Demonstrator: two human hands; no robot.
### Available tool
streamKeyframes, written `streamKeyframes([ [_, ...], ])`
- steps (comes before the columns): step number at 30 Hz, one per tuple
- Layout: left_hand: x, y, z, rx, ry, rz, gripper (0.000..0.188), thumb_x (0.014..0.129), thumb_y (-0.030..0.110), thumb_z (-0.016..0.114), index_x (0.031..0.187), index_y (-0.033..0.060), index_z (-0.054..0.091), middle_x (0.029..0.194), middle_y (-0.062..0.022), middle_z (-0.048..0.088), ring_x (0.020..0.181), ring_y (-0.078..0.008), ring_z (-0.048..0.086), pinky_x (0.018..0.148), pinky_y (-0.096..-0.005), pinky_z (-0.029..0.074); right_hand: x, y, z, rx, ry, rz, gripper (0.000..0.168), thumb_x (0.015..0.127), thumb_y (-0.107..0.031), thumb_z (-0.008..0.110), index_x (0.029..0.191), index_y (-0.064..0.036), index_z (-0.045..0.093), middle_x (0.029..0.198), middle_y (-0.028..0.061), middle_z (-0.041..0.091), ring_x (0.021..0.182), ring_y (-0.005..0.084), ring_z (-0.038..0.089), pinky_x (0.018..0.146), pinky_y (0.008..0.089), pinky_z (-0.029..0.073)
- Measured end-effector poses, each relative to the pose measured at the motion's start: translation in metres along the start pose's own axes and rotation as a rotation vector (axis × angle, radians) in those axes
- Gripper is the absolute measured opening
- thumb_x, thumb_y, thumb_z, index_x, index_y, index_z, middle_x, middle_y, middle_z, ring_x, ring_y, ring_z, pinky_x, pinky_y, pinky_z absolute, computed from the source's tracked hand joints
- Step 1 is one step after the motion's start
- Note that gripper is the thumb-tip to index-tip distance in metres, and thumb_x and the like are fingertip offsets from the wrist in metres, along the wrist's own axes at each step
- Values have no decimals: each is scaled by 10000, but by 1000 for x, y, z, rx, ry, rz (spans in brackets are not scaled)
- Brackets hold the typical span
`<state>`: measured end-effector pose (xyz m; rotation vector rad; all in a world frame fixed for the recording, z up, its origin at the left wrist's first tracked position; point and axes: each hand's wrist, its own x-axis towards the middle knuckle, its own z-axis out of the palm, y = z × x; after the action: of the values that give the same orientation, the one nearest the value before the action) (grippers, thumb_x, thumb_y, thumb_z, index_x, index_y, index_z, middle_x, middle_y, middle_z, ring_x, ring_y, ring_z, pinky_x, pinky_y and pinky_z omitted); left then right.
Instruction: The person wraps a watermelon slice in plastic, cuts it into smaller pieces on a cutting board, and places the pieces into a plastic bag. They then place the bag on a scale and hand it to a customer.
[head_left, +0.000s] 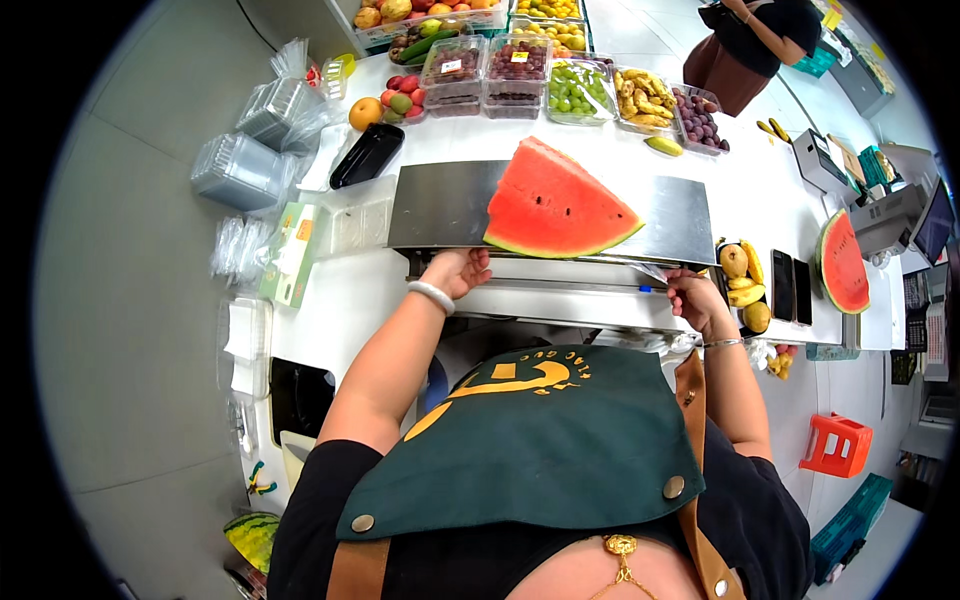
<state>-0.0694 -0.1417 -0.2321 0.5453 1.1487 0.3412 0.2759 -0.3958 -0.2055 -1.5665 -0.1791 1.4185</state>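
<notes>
A large red watermelon wedge (559, 206) with a green rind rests on a metal plate (442, 202), the top of a low bench-top unit that looks like a film wrapper. My left hand (457, 271) is at the plate's front left edge, palm up and fingers curled; whether it grips anything is hard to tell. At the front right corner, my right hand (694, 296) pinches a piece of clear plastic film (651, 271). A rail with a small blue slider (645, 289) runs along the unit's front, between my hands.
Packed grapes (581, 90), bananas (645, 97) and other fruit line the back. Plastic containers (244, 172) and a green box (291, 255) stand left. To the right are a fruit tray (742, 285), two phones (782, 285) and another watermelon piece (842, 262). A person (750, 45) stands beyond the table.
</notes>
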Motion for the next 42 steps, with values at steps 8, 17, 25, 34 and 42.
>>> streamKeyframes([
  [8,-45,-22,-59,-23,-293,157,188,885,180,489,709,124,453,616,-5,439,533,-114,407,657,-313,465,-12,6,-12,-189,54,24,99,834,-69,483,902,-47,552,583,19,520,382,111,451,349,241,383],
  [17,-183,-41,-67,-298,-389,302,91,854,152,515,838,108,593,944,-116,630,901,-268,626,919,-460,463,-115,11,-22,-80,-204,-39,138,844,-60,383,828,-62,520,738,135,664,623,198,655,500,257,511],
  [25,-302,48,-95,151,-628,1216,198,885,206,512,764,52,541,755,-93,595,703,-260,608,731,-498,495,-267,-60,25,-58,-561,-1086,291,929,-257,479,800,-4,539,824,133,598,738,233,603,693,340,472],
  [34,-125,234,117,467,-246,1725,141,888,108,495,839,2,574,889,-70,627,928,-193,596,837,-306,446,-47,-204,129,-292,223,-1404,210,943,-192,483,908,-9,579,1001,74,613,927,170,554,861,286,433],
  [42,66,143,76,1450,-72,1255,317,932,374,492,1121,123,534,1377,-227,425,1330,-371,337,1061,-477,275,78,-103,117,-1239,274,-848,559,936,-465,424,1359,-100,450,1413,130,431,1327,304,362,1103,559,153],
])
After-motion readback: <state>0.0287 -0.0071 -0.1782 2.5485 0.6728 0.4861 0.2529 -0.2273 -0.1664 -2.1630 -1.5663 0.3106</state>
